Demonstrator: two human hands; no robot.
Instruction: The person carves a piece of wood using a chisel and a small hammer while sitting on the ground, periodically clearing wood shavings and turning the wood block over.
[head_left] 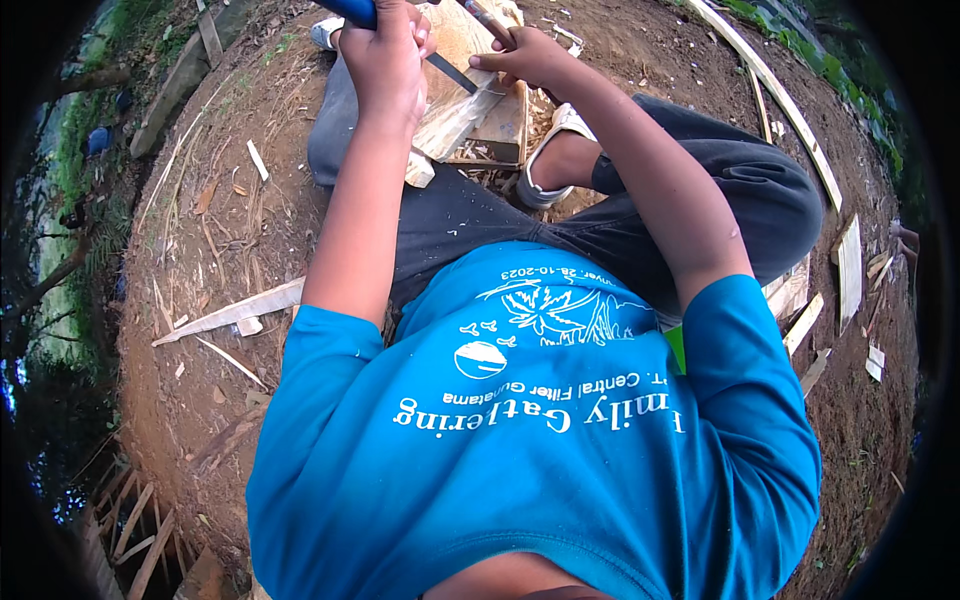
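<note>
My left hand [385, 60] is closed around a chisel-like tool with a blue handle [348, 8]. Its narrow metal blade [452, 73] slants down to the right, tip at a pale piece of wood [455, 122]. Opposite it, my right hand [530, 58] is wrapped round a wooden handle [490, 20] that runs up out of the picture, so its far end is hidden. The pale piece lies against a wooden block [500, 128] between my legs. A broader wooden board [455, 35] lies beyond, partly behind my hands.
My crossed legs in dark trousers [720, 170] flank the wood, with a light shoe [560, 150] close beside the block. A pointed wood offcut [235, 312] lies on the brown soil at left. Long strips [785, 95] and several scraps [850, 270] lie at right.
</note>
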